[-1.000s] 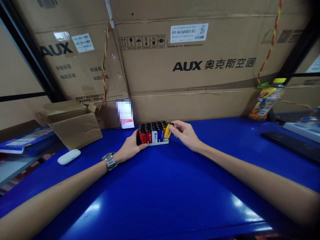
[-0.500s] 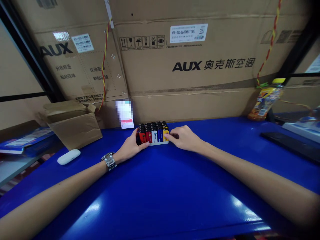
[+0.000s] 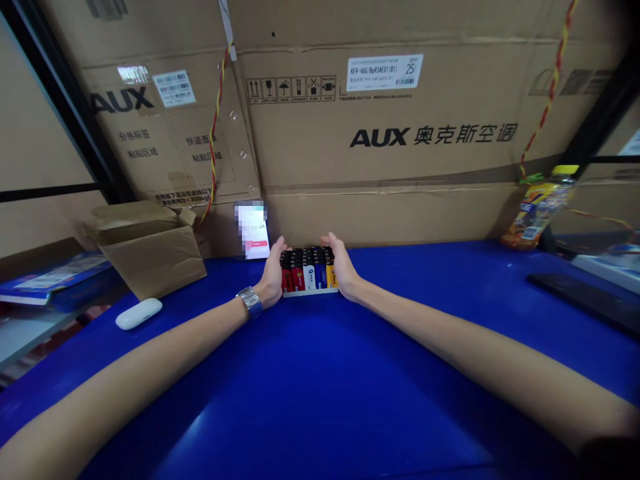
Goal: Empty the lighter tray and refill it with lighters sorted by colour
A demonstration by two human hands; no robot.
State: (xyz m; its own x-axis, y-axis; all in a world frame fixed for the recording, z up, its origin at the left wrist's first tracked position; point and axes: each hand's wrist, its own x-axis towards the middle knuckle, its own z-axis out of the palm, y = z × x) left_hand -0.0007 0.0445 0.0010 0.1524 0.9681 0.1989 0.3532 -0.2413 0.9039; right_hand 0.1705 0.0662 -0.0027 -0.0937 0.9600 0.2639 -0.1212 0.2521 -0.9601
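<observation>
One tray of plastic lighters (image 3: 309, 291), bodies red, white, blue and yellow, packed in tight rows, near the far edge of the blue table (image 3: 320, 373). Left hand (image 3: 274, 273) against the tray's left end, fingers together; right hand (image 3: 341, 269) against the right end, fingers likewise together. One steel link watch (image 3: 249, 301) on the left wrist. Further left, one white oval case (image 3: 139, 313) and one open cardboard box (image 3: 153, 260); far right, one plastic bottle (image 3: 540, 217).

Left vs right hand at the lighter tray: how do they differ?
The left hand wears a steel link watch; the right hand has a bare wrist. The left hand is beside a red lighter, the right hand beside a yellow lighter. Both are bare, fingers up, at opposite ends of the pale tray of disposable lighters.
</observation>
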